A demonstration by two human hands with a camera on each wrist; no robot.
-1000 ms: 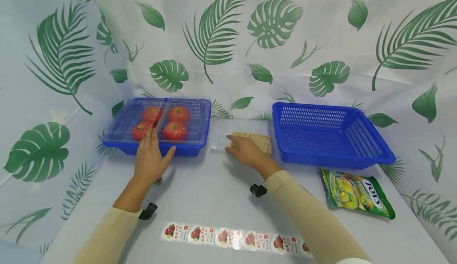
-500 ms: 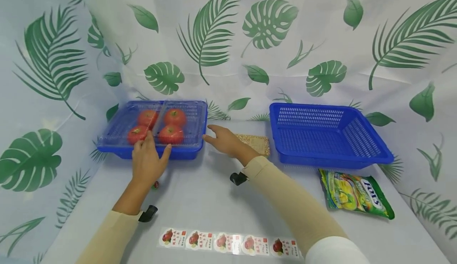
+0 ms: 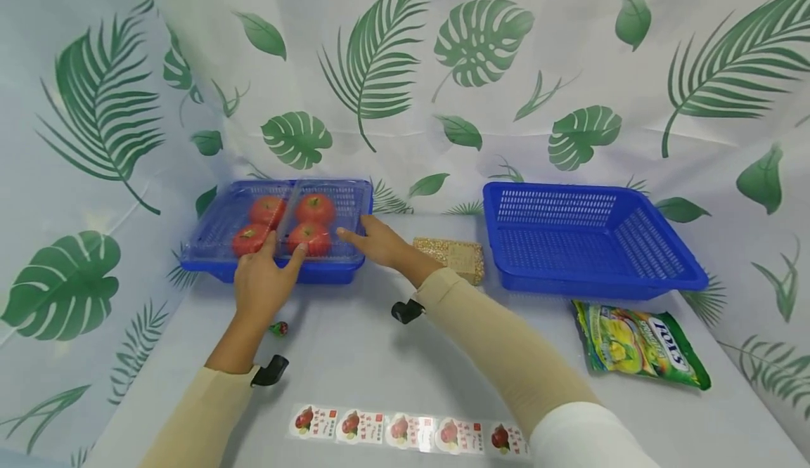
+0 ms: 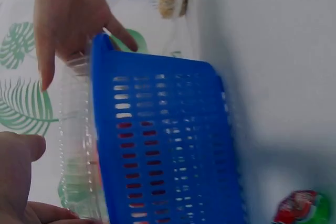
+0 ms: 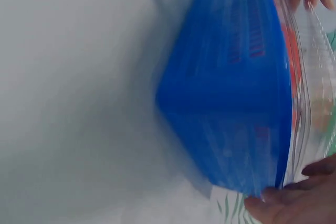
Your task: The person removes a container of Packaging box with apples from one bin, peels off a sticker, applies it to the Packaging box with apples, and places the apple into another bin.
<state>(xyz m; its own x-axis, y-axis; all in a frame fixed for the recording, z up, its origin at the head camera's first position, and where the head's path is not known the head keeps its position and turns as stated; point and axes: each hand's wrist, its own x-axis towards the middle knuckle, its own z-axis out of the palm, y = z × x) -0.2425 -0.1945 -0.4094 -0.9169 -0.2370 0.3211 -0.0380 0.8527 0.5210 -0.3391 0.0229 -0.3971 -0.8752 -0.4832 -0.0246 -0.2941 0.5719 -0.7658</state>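
Several red apples (image 3: 310, 237) sit under a clear plastic clamshell box (image 3: 344, 225) in the left blue basket (image 3: 319, 273). My left hand (image 3: 262, 282) rests on the box's front edge with its fingers fairly straight and the thumb spread. At the right side my right hand (image 3: 380, 243) touches the edge of box and basket, thumb and fingers apart. The right wrist view shows those fingers (image 5: 286, 203) at the basket's rim corner; some fingertips are hidden. A small red and green wrapped piece (image 3: 278, 329) lies near my left wrist.
A second blue basket (image 3: 595, 289), with nothing in it, stands at the right. Between the baskets lies a clear packet of yellow grains (image 3: 449, 257). A green FOX'S candy bag (image 3: 642, 345) lies at the right front. A strip of apple stickers (image 3: 405, 431) runs along the front.
My right hand has moved left from the grain packet to the right edge of the box and basket. My left hand stays at the front edge, with only a slight shift.
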